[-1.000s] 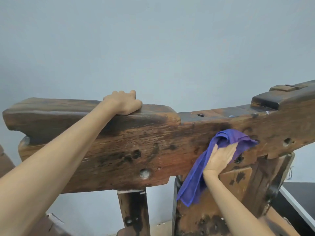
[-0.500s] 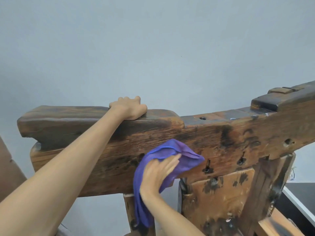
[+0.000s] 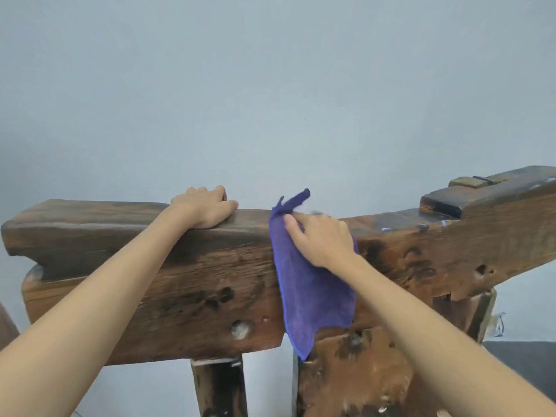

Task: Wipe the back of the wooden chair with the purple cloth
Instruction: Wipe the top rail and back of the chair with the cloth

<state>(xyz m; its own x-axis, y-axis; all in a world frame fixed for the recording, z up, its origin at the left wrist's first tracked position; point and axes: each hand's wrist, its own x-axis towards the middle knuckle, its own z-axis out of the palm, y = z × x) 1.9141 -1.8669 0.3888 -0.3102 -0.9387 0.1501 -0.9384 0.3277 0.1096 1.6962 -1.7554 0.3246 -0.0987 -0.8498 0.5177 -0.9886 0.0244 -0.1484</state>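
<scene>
- mid-wipe on the top rail [image 3: 186, 266] of the wooden chair, by the look of it, with much of the rail not yet under the cloth.
- purple cloth [image 3: 313, 293] draped over the rail's upper edge near its middle, hanging down the near face, one corner sticking up above the edge.
- right hand [image 3: 320, 237] pressing the cloth onto the rail's top edge, fingers curled over it; fingertips blurred, so exact grip unclear.
- left hand [image 3: 206, 210] just left of the cloth, resting on the rail's top, fingers together and curled over the far edge, holding the chair steady.
- next, probably: a firm sweep along the rail's top toward the raised block [image 3: 442, 201] at the right end, keeping the cloth flat under the palm.
- pale wall [image 3: 270, 85] behind the rail.
</scene>
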